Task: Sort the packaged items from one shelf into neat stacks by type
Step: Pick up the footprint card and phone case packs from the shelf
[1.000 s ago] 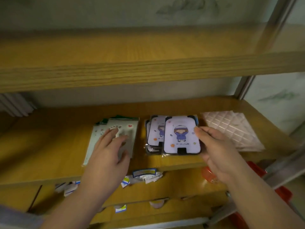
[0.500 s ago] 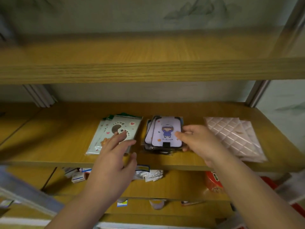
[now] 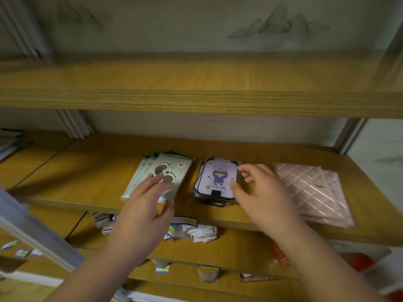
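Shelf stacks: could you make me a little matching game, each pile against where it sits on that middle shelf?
Things:
1. footprint packs
2. cartoon-girl packs
3. quilted pink packs
4. small loose packets

Places:
A. right end of the middle shelf
B. on the shelf below
C. left of the three piles, under the left hand's fingertips
D. middle pile, at the right hand's fingertips

Pairs: 1-C, 2-D, 3-A, 4-B
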### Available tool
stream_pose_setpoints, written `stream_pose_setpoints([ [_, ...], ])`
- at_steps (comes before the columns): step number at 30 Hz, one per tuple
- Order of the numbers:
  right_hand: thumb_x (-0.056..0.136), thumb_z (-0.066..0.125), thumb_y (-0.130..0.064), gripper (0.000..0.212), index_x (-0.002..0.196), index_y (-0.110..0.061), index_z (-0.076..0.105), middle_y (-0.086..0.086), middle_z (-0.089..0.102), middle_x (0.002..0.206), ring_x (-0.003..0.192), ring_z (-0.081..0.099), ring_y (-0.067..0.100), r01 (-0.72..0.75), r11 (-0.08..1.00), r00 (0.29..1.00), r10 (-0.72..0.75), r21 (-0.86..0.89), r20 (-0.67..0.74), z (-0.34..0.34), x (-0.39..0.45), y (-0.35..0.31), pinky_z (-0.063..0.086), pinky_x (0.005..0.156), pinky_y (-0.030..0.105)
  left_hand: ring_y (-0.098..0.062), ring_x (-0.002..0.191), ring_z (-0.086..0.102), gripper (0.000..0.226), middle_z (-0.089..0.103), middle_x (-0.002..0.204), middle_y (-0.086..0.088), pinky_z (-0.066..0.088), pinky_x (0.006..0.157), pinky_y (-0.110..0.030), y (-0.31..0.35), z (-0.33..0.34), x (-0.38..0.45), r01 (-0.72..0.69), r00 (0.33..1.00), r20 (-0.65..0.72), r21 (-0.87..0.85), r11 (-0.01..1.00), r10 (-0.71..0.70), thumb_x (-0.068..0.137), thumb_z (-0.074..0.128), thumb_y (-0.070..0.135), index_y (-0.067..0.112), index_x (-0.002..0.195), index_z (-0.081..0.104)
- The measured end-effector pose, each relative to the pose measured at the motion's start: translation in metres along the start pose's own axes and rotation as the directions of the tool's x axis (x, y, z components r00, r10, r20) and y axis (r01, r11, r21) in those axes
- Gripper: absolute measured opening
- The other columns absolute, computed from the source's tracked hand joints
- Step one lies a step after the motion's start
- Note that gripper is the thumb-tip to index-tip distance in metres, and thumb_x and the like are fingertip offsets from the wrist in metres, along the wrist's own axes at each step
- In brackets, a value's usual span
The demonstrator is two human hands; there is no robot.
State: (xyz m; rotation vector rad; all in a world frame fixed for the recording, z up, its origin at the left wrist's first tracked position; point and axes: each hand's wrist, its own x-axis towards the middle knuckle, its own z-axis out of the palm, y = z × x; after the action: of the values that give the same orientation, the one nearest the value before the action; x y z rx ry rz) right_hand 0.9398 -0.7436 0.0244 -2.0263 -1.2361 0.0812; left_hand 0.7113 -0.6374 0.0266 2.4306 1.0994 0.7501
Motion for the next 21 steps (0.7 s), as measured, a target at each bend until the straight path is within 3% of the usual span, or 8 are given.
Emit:
stream_pose_setpoints([
  [5, 0.090, 0.053, -0.044, 0.040, 0.128, -0.030, 0.057, -0.019, 0.051, 0.122, 0.111, 0.047, -0.004, 0.179, 0.984, 0.984, -0.179, 0.020, 0.000, 0.001, -0.014, -0.022, 0.034, 0.085, 0.005, 0.002, 0.140, 0.023, 0.042, 0.038, 0.144, 0.023, 0.026, 0.110, -0.028, -0.005, -0.013, 0.003, -0.002, 1.000, -0.005, 0.050, 0.999, 0.003, 0.093, 0.061, 0.027, 0.050, 0.126, 0.048],
  [9, 0.091, 0.057, -0.037, 0.036, 0.125, -0.026, 0.060, -0.013, 0.054, 0.121, 0.112, 0.050, 0.001, 0.238, 0.971, 0.971, -0.238, 0.015, 0.010, 0.015, -0.019, -0.036, 0.037, 0.092, 0.012, -0.009, 0.146, 0.026, 0.043, 0.044, 0.149, 0.012, 0.031, 0.113, -0.036, -0.018, -0.025, -0.001, 0.036, 0.999, -0.027, 0.120, 0.992, -0.033, 0.092, 0.063, 0.025, 0.031, 0.134, 0.057],
  [17, 0.089, 0.051, -0.047, 0.045, 0.131, -0.031, 0.052, -0.016, 0.051, 0.126, 0.113, 0.041, -0.006, 0.262, 0.965, 0.963, -0.263, 0.018, 0.067, 0.050, -0.015, -0.067, 0.030, 0.086, 0.007, -0.001, 0.142, 0.022, 0.045, 0.045, 0.150, 0.009, 0.027, 0.111, -0.030, -0.049, -0.055, -0.008, 0.075, 0.993, -0.095, 0.136, 0.988, -0.063, 0.091, 0.064, 0.025, 0.028, 0.135, 0.057],
  [21, 0.089, 0.057, -0.043, 0.041, 0.127, -0.028, 0.054, -0.016, 0.051, 0.123, 0.114, 0.046, 0.000, 0.267, 0.963, 0.959, -0.269, 0.033, 0.086, 0.075, -0.015, -0.098, 0.032, 0.091, 0.010, 0.000, 0.142, 0.019, 0.046, 0.044, 0.152, 0.007, 0.027, 0.111, -0.030, -0.077, -0.077, -0.014, 0.101, 0.988, -0.125, 0.105, 0.989, -0.087, 0.091, 0.066, 0.025, 0.025, 0.136, 0.057],
])
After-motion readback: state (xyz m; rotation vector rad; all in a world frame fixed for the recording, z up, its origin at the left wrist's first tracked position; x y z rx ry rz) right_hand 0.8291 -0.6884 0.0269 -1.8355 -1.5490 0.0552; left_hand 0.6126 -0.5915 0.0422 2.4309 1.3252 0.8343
